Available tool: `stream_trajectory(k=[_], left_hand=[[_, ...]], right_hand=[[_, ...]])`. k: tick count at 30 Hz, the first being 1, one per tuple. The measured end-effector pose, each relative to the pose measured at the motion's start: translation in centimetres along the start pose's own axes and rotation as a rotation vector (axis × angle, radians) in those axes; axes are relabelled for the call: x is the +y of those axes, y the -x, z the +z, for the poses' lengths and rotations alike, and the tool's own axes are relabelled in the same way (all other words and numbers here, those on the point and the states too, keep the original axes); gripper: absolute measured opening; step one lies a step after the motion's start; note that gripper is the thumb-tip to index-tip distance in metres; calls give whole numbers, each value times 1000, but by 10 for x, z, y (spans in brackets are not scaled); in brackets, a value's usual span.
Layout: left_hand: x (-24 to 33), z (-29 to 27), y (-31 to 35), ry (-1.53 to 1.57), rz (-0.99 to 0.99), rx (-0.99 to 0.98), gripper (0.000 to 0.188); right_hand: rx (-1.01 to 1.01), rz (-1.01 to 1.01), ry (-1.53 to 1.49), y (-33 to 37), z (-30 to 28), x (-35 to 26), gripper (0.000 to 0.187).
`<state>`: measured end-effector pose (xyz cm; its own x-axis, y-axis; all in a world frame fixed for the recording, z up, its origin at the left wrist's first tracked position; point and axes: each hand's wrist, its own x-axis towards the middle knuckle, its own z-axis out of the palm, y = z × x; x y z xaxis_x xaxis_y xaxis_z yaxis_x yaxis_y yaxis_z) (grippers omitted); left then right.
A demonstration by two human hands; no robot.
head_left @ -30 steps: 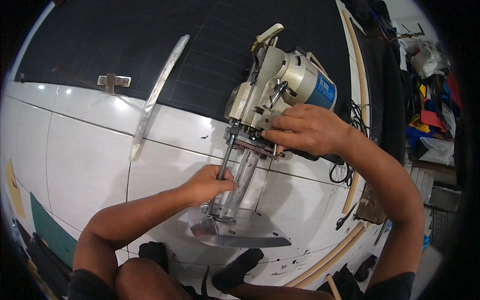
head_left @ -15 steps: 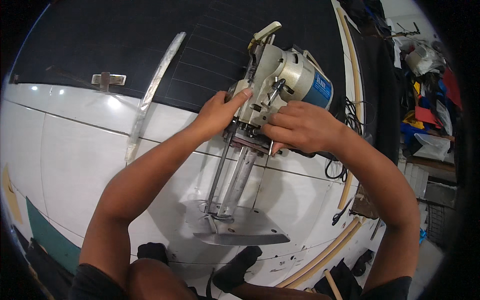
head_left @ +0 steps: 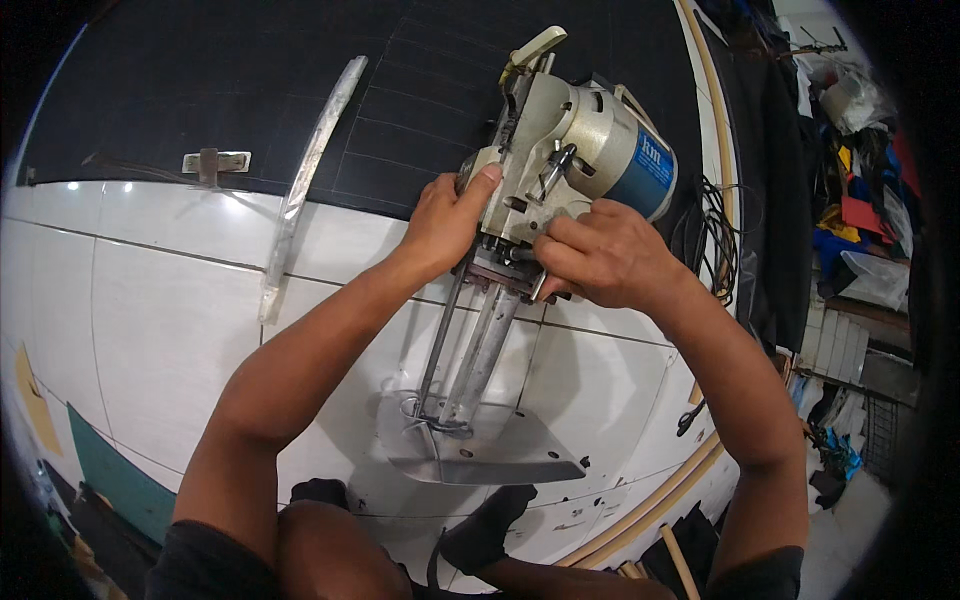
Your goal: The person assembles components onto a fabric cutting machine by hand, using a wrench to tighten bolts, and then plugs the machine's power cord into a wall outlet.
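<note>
A straight-knife cloth cutting machine (head_left: pixel 600 140) lies on its side, its silver and blue motor over black cloth (head_left: pixel 240 90). Its upright and flat metal base plate (head_left: pixel 490 450) stretch toward me over the white tiles. My left hand (head_left: pixel 450 215) is closed around the left side of the machine's body, thumb on top. Fingers curled, my right hand (head_left: pixel 610 255) grips a short metal rod (head_left: pixel 538 285) beside the joint of motor and upright. Most of that rod is hidden by the fingers. A small lever with a black tip (head_left: pixel 555 170) sticks out just above.
A long metal strip (head_left: pixel 310 190) lies across cloth and tiles on the left, near a small metal clamp (head_left: pixel 215 162). Black cable (head_left: pixel 715 240) coils at the right. Wooden strips (head_left: pixel 650 500) lie lower right; my feet (head_left: pixel 490 530) are near the base plate.
The view has shifted slightly. My right hand has turned a little on the rod, with its wrist and elbow drawn inward. My left hand keeps its hold on the machine.
</note>
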<state>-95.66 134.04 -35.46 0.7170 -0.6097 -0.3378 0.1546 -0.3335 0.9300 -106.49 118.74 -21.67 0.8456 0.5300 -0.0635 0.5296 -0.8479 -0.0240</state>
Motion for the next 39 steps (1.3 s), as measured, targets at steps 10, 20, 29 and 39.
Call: stream_trajectory(k=[10,20,29,39], left_hand=[[19,-12,-6,-24,-50,-141,84],[49,-8,-13,-21,-273,-379,67],[68,-26,-13,-399,-7,-537,62],[87,-18,-1,-652,-436,-192,76]], right_hand=[[-19,159,-183,-3,-7,-12,29],[101,138,-358,37,3,-15,17],[402,5,-409,9,-9,-17,25],[429,733,-558,246,33,-35,16]])
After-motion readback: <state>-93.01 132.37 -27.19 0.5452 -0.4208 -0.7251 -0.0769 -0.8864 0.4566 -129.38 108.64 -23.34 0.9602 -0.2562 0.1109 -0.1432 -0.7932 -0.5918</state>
